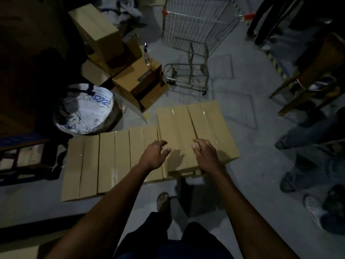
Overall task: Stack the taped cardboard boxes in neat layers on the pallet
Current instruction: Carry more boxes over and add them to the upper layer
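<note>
Two bare hands reach forward, fingers loosely spread and holding nothing: the left hand (154,156) and right hand (206,156) hover over a raised stack of tan taped cardboard boxes (194,131). A lower row of matching boxes (104,161) lies just left. A wire shopping cart (196,34) stands beyond on grey concrete floor (252,174).

A wire shopping cart (196,30) stands at the upper centre, a white printed sack (84,109) at the middle left, and a spray bottle (147,55) between them.
</note>
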